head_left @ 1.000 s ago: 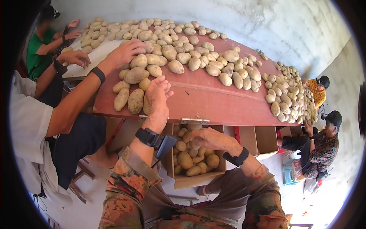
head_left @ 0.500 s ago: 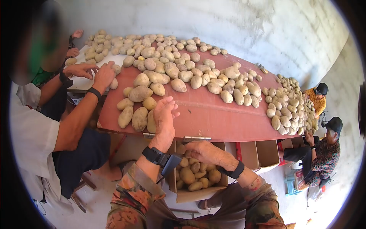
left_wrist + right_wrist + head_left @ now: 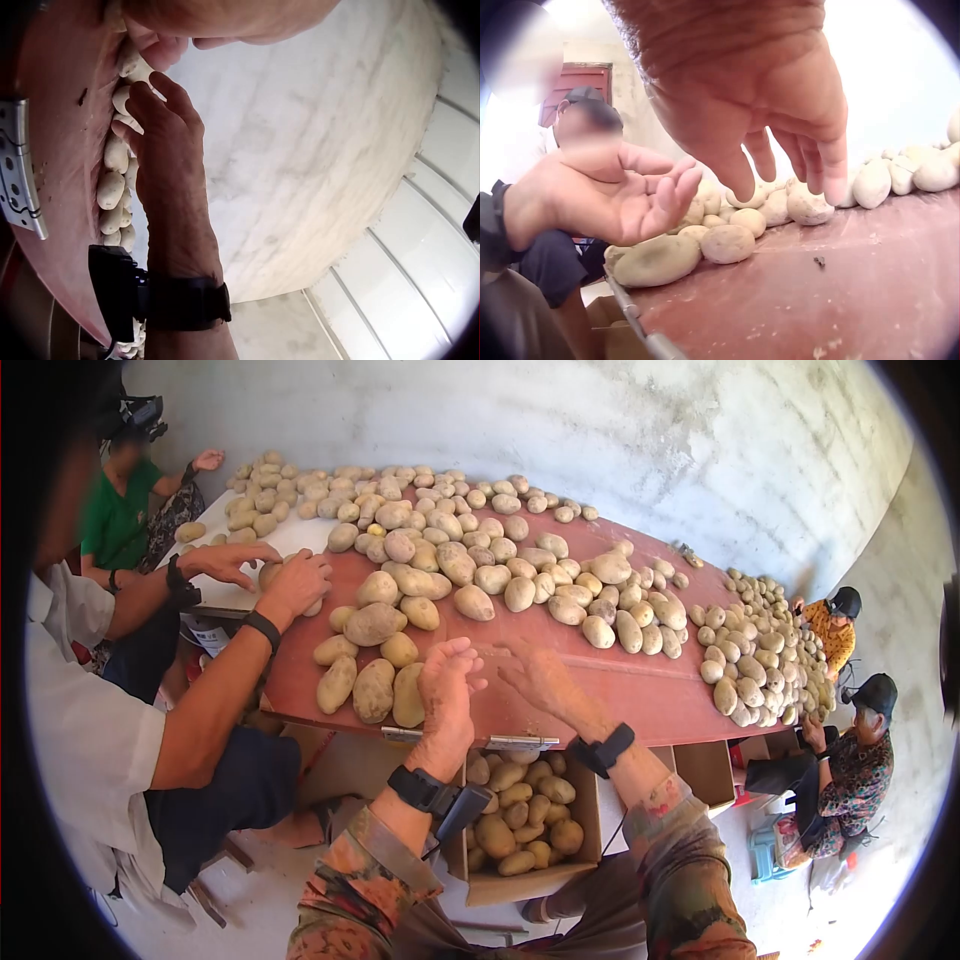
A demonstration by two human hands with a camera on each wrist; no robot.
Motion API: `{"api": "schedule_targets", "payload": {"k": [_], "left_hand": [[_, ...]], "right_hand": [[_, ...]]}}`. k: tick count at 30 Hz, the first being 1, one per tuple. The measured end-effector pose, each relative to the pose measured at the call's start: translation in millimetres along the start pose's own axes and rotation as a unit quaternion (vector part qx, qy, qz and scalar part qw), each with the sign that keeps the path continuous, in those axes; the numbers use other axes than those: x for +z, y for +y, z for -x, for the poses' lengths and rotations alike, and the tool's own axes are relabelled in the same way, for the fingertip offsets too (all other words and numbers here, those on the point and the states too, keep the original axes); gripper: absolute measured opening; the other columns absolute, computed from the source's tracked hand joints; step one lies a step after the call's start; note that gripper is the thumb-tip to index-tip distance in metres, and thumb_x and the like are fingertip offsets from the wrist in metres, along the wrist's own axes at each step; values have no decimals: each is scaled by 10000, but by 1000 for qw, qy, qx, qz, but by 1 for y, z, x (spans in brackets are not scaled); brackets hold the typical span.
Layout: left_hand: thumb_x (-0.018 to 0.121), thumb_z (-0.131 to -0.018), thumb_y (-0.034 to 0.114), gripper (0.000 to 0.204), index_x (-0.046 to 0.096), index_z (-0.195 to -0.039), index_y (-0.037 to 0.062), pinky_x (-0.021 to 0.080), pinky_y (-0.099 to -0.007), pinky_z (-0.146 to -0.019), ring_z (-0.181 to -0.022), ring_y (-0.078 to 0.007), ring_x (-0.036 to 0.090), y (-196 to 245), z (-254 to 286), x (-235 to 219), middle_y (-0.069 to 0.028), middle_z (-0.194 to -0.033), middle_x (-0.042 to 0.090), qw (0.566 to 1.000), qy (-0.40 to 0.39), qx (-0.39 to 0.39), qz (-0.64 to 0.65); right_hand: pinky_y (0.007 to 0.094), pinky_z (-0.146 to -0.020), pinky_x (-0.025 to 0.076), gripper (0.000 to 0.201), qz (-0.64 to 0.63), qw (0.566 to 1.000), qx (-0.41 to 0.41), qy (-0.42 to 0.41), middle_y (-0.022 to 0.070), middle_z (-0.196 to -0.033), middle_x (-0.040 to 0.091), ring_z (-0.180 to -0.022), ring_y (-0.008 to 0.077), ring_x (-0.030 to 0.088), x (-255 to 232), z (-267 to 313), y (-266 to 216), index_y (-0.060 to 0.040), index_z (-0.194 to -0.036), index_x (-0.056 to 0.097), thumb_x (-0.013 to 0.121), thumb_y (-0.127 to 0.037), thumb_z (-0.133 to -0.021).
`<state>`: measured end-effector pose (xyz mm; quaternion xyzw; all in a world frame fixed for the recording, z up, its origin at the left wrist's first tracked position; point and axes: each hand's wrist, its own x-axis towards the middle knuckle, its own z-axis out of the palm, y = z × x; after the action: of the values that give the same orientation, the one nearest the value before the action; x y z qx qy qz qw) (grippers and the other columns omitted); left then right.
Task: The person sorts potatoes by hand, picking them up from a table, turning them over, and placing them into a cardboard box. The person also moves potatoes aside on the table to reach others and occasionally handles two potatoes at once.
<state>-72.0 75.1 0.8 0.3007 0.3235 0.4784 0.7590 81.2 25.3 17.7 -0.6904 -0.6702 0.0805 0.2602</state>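
Potatoes (image 3: 372, 624) lie in a spread over the red board (image 3: 560, 705). My left hand (image 3: 450, 695) is over the board's front edge, palm turned inward, fingers loosely bent and holding nothing, just right of the nearest potatoes. Above the board, my right hand (image 3: 550, 685) reaches forward with nothing in it. In the right wrist view the right hand (image 3: 757, 105) has its fingers hanging down, apart from the potatoes (image 3: 727, 244) behind, and the left hand (image 3: 622, 191) lies palm up, fingers slightly curved. The left wrist view shows the right hand (image 3: 174, 157) too.
Below the board's edge stands a cardboard box (image 3: 540, 885) with potatoes, and another box (image 3: 705, 760) to its right. At left, a neighbour's hands (image 3: 290, 585) touch a potato at a white surface (image 3: 225, 595). Other people sit at the far left and right. A metal hinge (image 3: 522, 742) marks the front edge.
My right hand has risen from over the box to above the board. My left hand has moved slightly right. The neighbour's hands have moved off the front potatoes to the white surface.
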Motion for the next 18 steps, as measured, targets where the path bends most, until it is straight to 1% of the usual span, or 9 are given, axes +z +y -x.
{"api": "schedule_targets", "payload": {"k": [2, 5, 8, 11, 13, 14, 17, 18], "left_hand": [[537, -888, 71, 261, 601, -1137, 29, 519, -295, -706, -927, -171, 614, 1, 0, -1, -80, -1062, 619, 1000, -6, 4, -4], [559, -916, 89, 262, 579, -1172, 40, 521, -278, -722, -933, -144, 615, 4, -1, -3, -62, -1069, 622, 1000, -4, -15, -4], [552, -919, 88, 271, 572, -1184, 38, 523, -275, -723, -928, -141, 616, 7, 1, -4, -68, -1077, 617, 1000, -17, -18, 1], [550, -915, 77, 267, 577, -1178, 38, 525, -274, -723, -912, -138, 622, 7, 1, -3, -65, -1064, 620, 1000, -20, -23, 4], [558, -917, 75, 253, 584, -1166, 39, 525, -274, -721, -901, -137, 626, 5, 0, -4, -63, -1048, 626, 999, -22, -21, 16], [562, -918, 74, 246, 588, -1160, 40, 525, -274, -720, -895, -137, 628, 5, 0, -3, -62, -1040, 630, 999, -23, -21, 23], [578, -923, 80, 221, 597, -1140, 42, 524, -274, -715, -884, -137, 631, 8, -1, -3, -57, -1011, 641, 999, -20, -19, 19], [581, -925, 84, 215, 600, -1135, 43, 523, -273, -713, -883, -136, 631, 8, -2, -5, -55, -1007, 643, 999, -22, -20, 21]], "right_hand": [[456, -851, 514, 473, 23, 999, -38, 23, 205, -1169, 595, -1041, 400, 600, 2, -20, 3, -46, -1280, 536, 650, -120, -827], [476, -883, 496, 500, 59, 998, -15, 0, 194, -1276, 532, -1131, 396, 553, 7, -46, 2, -52, -1292, 504, 639, -101, -813], [488, -916, 482, 453, 62, 998, -13, 22, 191, -1253, 514, -1174, 403, 514, 22, -70, 3, -58, -1238, 488, 607, -47, -801], [493, -923, 481, 418, 127, 988, -48, 75, 196, -1235, 515, -1179, 402, 511, 43, -90, 10, -74, -1216, 503, 587, -46, -808], [491, -902, 492, 374, 117, 988, -53, 85, 197, -1206, 523, -1159, 392, 527, 62, -106, 25, -83, -1184, 512, 578, -54, -817], [491, -891, 498, 352, 113, 988, -54, 89, 198, -1192, 528, -1150, 388, 535, 64, -112, 24, -87, -1168, 516, 573, -58, -822], [490, -849, 514, 285, 154, 988, -15, 30, 194, -1149, 543, -1107, 394, 558, 60, -124, 26, -77, -1117, 521, 567, -63, -837], [493, -851, 510, 308, 157, 987, -9, 23, 195, -1136, 546, -1092, 402, 562, 62, -124, 27, -82, -1124, 509, 595, -87, -828]]}}
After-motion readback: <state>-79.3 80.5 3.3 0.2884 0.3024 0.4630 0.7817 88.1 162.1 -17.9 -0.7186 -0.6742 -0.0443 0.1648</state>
